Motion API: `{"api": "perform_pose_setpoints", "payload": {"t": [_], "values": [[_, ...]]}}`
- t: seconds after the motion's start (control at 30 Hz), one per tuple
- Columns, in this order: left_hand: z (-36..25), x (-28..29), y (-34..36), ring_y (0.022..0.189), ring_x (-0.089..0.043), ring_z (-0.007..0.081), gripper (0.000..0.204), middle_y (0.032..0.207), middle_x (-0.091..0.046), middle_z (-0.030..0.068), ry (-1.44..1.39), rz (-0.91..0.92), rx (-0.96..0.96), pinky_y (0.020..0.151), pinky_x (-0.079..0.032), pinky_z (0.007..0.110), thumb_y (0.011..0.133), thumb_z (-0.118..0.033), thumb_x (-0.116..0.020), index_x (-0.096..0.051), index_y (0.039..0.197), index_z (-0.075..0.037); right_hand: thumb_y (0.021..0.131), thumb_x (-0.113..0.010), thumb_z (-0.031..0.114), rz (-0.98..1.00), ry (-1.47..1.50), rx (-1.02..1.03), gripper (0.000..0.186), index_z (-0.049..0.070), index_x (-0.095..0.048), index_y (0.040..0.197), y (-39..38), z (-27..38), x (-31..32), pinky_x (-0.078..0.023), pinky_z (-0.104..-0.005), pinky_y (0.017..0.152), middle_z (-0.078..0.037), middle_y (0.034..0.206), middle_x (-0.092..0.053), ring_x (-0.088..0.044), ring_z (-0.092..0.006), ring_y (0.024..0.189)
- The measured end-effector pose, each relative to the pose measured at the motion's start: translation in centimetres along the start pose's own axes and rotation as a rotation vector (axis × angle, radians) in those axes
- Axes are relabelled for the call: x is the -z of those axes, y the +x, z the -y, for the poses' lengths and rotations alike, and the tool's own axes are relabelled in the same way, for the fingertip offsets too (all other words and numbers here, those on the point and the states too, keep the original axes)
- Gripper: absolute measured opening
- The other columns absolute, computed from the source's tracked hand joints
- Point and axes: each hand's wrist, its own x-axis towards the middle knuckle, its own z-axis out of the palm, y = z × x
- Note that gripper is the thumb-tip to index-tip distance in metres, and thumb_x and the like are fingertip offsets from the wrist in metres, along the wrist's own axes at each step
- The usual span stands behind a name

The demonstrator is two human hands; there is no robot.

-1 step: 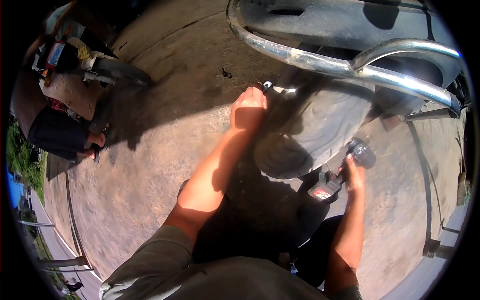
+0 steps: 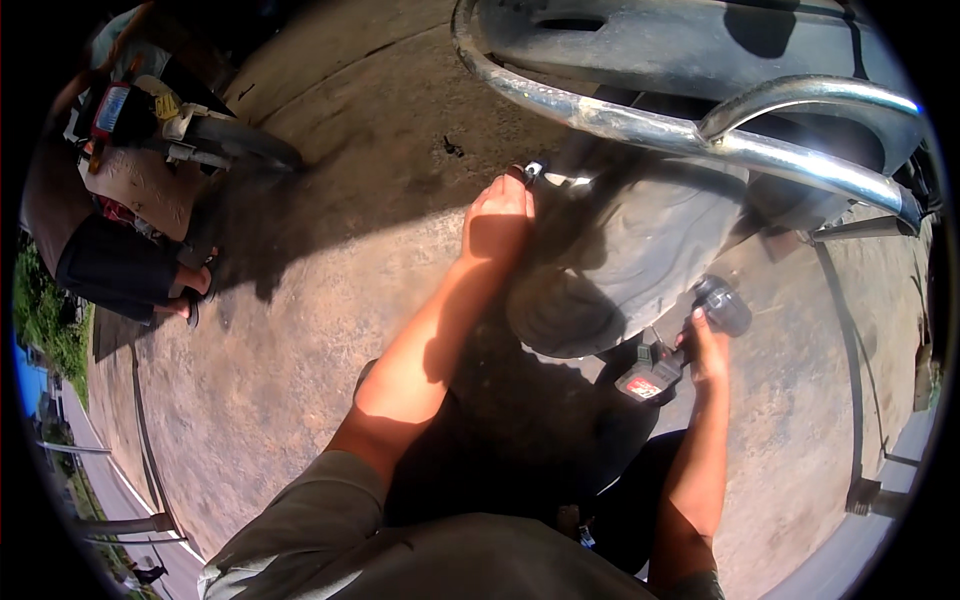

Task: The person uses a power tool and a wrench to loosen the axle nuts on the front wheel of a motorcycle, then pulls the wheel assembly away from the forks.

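Note:
A dusty tyre (image 2: 660,230) of a motorcycle wheel stands in front of me, between my two hands. My left hand (image 2: 498,215) is closed at the left side of the wheel, around a small wrench-like metal tool (image 2: 534,172); its shiny end shows past my fingers beside the axle area. On the wheel's right side my right hand (image 2: 708,345) grips a black cordless impact wrench (image 2: 722,305). Its battery (image 2: 650,381), with a red and white label, points back toward me. The impact wrench's nose is hidden beside the wheel.
A chrome tube bar (image 2: 640,122) and grey bodywork (image 2: 680,45) overhang the wheel. At the left, a person (image 2: 115,260) in dark shorts is beside another motorcycle (image 2: 225,138). Concrete ground (image 2: 270,400) lies beneath, with a small dark scrap (image 2: 453,147) on it.

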Motion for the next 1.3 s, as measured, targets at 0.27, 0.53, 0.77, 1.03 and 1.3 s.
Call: {"api": "perform_pose_setpoints", "payload": {"t": [0.27, 0.53, 0.77, 1.03, 1.3], "values": [[-1.4, 1.7, 0.8, 0.082, -0.067, 0.0453, 0.018, 0.088, -0.069, 0.0245, 0.046, 0.08, 0.033, 0.073, -0.054, 0.054, 0.095, -0.018, -0.058, -0.062, 0.103, -0.002, 0.081, -0.086, 0.042, -0.015, 0.021, 0.013, 0.048, 0.005, -0.063, 0.1, -0.1, 0.0, 0.0, -0.047, -0.0298, 0.051, -0.003, 0.078, -0.061, -0.062, -0.0168, 0.06], [-1.8, 1.1, 1.3, 0.089, -0.066, 0.0483, 0.029, 0.089, -0.069, 0.0279, 0.004, 0.138, 0.08, 0.078, -0.053, 0.055, 0.096, -0.017, -0.054, -0.056, 0.119, 0.001, 0.081, -0.087, 0.04, -0.022, -0.004, -0.028, 0.047, 0.003, -0.064, 0.099, 0.2, -0.4, 0.5, -0.047, -0.0307, 0.051, -0.005, 0.077, -0.063, -0.062, -0.0175, 0.059], [-1.3, 0.7, 1.5, 0.09, -0.064, 0.0521, 0.024, 0.088, -0.066, 0.0323, -0.116, 0.115, 0.004, 0.077, -0.052, 0.055, 0.098, -0.019, -0.054, -0.056, 0.106, 0.003, 0.079, -0.088, 0.036, -0.023, -0.113, -0.024, 0.042, 0.002, -0.067, 0.092, 0.2, -1.0, 0.4, -0.047, -0.0306, 0.053, -0.005, 0.07, -0.064, -0.061, -0.0165, 0.058], [-1.2, -0.1, 2.6, 0.076, -0.066, 0.0481, 0.019, 0.08, -0.066, 0.0285, -0.327, 0.245, 0.09, 0.065, -0.05, 0.053, 0.098, -0.016, -0.052, -0.052, 0.098, 0.003, 0.082, -0.08, 0.029, -0.091, -0.187, 0.108, 0.035, 0.002, -0.066, 0.1, -0.2, -0.4, 0.0, -0.045, -0.0308, 0.058, -0.002, 0.078, -0.061, -0.056, -0.0137, 0.065], [0.7, -1.3, 2.8, 0.069, -0.065, 0.0381, 0.044, 0.072, -0.066, 0.0242, -0.28, 0.257, 0.128, 0.067, -0.05, 0.047, 0.103, -0.036, -0.046, -0.057, 0.092, 0.006, 0.082, -0.075, 0.025, -0.072, -0.13, 0.019, 0.024, 0.004, -0.065, 0.088, -1.1, 1.0, -0.9, -0.041, -0.0303, 0.052, 0.0, 0.068, -0.057, -0.051, -0.0112, 0.056]]}}
